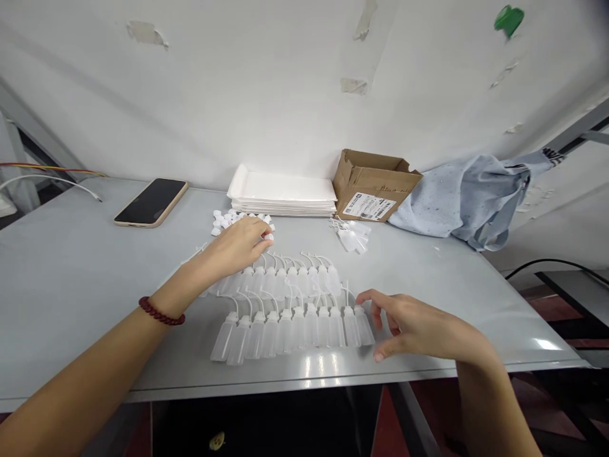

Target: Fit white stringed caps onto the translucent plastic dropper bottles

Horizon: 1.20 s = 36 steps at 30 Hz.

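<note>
My left hand (pixel 242 243) reaches over a pile of small white caps (pixel 222 221), its thumb and fingers closed on one white cap (pixel 269 237). In front of it lie two rows of translucent squeeze bottles with thin bent spout tubes. The far row (pixel 281 279) is partly hidden by my left hand and forearm; the near row (pixel 285 331) lies closer to the table's front edge. At the right end of the near row is the last bottle (pixel 364 327). My right hand (pixel 419 325) is beside it, fingers apart and curved, the index fingertip close to its neck.
Behind the caps lies a stack of white padded envelopes (pixel 285 190). An opened cardboard box (pixel 375 187) and a light blue cloth bag (pixel 451 200) stand to its right. More bottles (pixel 353 236) lie before the box. A phone (pixel 151 202) rests at the left.
</note>
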Available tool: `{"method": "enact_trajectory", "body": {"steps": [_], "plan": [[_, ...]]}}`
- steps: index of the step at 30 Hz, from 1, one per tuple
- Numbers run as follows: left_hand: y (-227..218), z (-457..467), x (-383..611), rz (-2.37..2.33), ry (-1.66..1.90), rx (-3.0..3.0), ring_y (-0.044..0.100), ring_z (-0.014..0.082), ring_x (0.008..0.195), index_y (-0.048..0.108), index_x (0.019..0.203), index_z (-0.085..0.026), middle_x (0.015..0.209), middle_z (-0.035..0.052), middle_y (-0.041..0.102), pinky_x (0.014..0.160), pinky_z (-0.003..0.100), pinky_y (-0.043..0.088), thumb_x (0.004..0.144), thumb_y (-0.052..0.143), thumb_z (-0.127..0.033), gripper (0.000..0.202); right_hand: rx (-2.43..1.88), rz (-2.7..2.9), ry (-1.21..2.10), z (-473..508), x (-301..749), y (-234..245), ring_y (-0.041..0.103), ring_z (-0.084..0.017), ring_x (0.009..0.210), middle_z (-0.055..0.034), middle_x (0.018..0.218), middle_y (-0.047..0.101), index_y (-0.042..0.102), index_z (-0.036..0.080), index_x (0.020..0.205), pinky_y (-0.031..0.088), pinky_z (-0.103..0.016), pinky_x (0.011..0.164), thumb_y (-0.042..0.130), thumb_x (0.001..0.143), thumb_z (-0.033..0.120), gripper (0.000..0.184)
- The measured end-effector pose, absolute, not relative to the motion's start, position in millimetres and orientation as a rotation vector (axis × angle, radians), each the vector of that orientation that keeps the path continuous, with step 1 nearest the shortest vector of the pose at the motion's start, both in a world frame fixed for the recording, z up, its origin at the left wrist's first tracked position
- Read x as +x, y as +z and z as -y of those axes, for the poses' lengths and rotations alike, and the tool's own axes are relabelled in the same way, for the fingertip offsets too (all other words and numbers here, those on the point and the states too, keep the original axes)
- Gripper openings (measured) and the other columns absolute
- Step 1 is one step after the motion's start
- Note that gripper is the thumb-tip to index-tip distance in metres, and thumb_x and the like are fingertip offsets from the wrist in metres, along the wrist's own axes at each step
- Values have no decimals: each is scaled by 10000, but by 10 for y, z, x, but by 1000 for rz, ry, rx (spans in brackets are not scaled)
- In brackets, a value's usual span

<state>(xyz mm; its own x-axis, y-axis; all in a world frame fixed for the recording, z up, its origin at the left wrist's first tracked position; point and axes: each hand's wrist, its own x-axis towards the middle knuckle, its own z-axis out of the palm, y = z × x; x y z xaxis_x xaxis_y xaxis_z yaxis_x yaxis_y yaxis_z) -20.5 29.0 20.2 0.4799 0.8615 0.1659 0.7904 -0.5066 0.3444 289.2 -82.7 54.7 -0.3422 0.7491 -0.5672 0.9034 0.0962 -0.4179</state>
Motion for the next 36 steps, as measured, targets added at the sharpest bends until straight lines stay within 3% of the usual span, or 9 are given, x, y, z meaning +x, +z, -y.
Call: {"method": "enact_trajectory", "body": {"steps": [7,15,20,25,30,36], "plan": [[241,-258,-188,-1433,474,2475,582,274,959,610,935,-139,945,106,649,806,377,441,853,393,-368,326,1722,-2210,-1018,903,2842,451,571,-190,755,-30,914,603,487,232,1225,450,-305,689,682,716,372,563],[336,-153,-137,-1387,650,2180,630,234,888,625,910,-159,919,72,684,779,357,484,824,517,-374,255,1856,-2524,-1086,873,2808,633,598,-132,689,-35,962,590,458,234,1279,523,-301,695,645,784,377,548],[450,-28,-76,-1046,625,1811,656,185,800,631,896,-177,834,34,696,727,301,516,779,638,-378,233,1819,-2759,-1388,561,2446,645,584,-123,722,-56,1043,579,452,255,1334,520,-253,579,690,759,350,629],[477,-31,-80,-1008,654,1707,624,154,710,684,931,-182,747,21,668,644,269,487,811,605,-415,274,1476,-2759,-1887,162,2160,529,579,-140,849,-77,1190,556,502,249,1304,527,-294,698,728,708,240,638],[398,-89,-102,-1126,718,1684,607,152,728,695,982,-184,810,29,670,563,236,433,824,575,-392,288,1346,-2584,-2329,16,2055,316,606,-173,911,-102,1274,534,503,240,1308,521,-297,666,688,722,168,619],[339,-66,-42,-1118,710,1674,589,142,681,687,1010,-184,786,31,674,490,213,378,837,565,-406,307,1336,-2500,-2434,111,2079,237,625,-204,935,-94,1151,630,463,237,1360,512,-281,603,657,764,181,629]]}}
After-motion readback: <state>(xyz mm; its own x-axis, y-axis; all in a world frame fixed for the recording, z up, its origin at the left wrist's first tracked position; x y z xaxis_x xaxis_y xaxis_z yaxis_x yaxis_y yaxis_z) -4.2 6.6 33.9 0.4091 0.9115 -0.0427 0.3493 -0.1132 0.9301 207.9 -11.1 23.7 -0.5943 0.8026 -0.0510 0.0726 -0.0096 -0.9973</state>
